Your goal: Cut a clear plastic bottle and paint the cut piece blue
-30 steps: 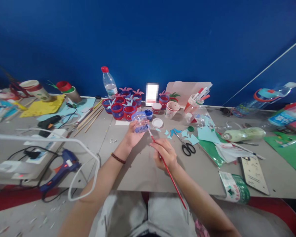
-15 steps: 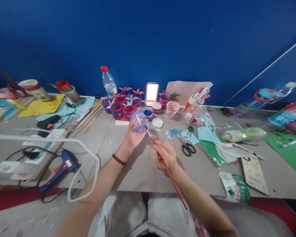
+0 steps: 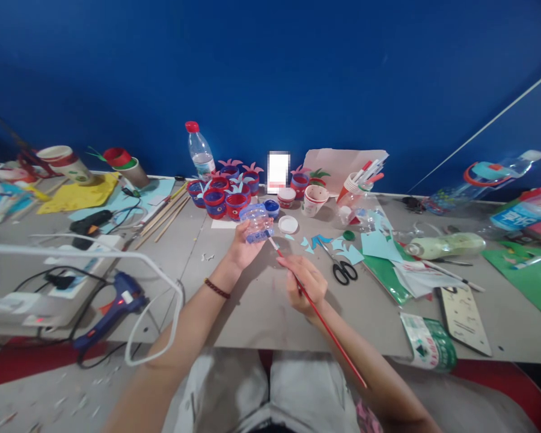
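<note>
Where the grey tabletop [image 3: 252, 313] meets the blue wall [image 3: 270, 72], we note painted cups [image 3: 215, 207] grouped nr the wall, w/ a red-capped bottle [image 3: 200, 151] behind them. Our L hand [image 3: 243, 249] is curled round a clear plastic cup [image 3: 258, 222], blue at both ends, held above the tabletop in front of a blue paint pot [image 3: 272, 210]. Our R hand [image 3: 307, 285] grips a red-handled brush [image 3: 329, 330], tip at the cup's near end. Btwn R hand and scissors [image 3: 345, 273] we have bare tabletop; the front edge [image 3: 238, 347] runs beneath both forearms [image 3: 198, 313]; glue gun [image 3: 124, 300] and white cable [image 3: 178, 300] crowd the L side.
</note>
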`<state>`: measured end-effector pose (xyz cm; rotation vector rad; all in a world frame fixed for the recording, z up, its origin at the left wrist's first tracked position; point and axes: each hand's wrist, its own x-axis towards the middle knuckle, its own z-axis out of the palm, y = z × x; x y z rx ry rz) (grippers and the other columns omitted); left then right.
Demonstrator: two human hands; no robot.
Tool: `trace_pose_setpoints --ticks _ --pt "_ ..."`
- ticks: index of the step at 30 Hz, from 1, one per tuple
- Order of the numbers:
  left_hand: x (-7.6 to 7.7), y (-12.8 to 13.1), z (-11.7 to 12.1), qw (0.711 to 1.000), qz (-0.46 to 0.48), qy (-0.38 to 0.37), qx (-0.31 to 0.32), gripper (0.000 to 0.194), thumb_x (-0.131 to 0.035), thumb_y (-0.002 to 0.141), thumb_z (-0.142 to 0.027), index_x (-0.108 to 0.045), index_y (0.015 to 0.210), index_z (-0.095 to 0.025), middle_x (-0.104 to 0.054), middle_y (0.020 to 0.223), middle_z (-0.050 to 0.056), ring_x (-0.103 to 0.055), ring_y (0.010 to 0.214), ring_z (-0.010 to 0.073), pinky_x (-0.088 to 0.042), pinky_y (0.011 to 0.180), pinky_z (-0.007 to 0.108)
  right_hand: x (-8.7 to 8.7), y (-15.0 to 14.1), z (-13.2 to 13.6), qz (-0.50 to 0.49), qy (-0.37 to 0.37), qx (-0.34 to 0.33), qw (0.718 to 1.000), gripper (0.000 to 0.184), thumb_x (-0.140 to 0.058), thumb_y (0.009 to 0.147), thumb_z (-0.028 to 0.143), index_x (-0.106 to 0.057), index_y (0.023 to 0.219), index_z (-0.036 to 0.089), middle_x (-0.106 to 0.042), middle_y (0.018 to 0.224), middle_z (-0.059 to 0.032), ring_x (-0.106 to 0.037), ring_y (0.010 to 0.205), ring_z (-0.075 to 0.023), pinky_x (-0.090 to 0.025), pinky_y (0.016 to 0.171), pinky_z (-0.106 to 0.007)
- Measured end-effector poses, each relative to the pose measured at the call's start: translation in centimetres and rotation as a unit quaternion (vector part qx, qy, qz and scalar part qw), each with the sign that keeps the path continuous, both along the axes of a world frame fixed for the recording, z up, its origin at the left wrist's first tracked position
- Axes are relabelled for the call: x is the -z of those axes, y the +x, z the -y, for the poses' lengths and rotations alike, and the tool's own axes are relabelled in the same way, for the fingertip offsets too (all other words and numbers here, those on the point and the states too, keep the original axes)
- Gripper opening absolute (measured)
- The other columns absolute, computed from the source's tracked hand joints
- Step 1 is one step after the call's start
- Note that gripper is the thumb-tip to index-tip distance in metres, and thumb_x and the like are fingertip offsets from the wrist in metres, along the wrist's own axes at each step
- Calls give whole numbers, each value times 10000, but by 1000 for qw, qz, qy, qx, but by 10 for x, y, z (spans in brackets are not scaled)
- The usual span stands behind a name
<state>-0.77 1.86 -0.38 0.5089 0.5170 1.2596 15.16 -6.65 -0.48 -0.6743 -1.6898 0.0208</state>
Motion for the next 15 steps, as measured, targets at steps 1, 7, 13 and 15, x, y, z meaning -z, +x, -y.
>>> trace_pose_setpoints --ticks 1,7,13,15 --pt "0 0 0 1000 1 2 -4 364 -735 725 -477 -737 929 -176 -779 961 62 -706 1004 227 -507 933 336 0 0 0 5 -1 -3 1000 428 -464 868 55 -662 1217 204 -737 898 -82 -713 795 -197 -612 708 -343" --pt "0 -3 -2 1000 -3 0 -16 354 -740 720 -468 -737 923 -177 -779 956 49 -711 951 207 -519 912 323 -4 1 1 -1 -5 -20 1000 405 -453 852 41 -680 1143 207 -713 834 -68 -675 718 -174 -593 654 -322" --pt "3 -3 -4 1000 -22 13 -9 342 -737 728 -478 -733 919 -194 -773 966 53 -698 997 227 -501 924 339 -5 1 1 -11 9 -1 1000 423 -449 850 64 -686 1167 214 -709 823 -59 -684 725 -187 -596 674 -342" --pt "5 -3 -5 999 -26 19 -11 346 -749 720 -476 -733 920 -195 -773 974 53 -695 1010 229 -497 926 343 -4 1 0 -6 -9 -3 1000 413 -447 858 76 -685 1165 215 -718 845 -64 -685 734 -187 -596 677 -344"
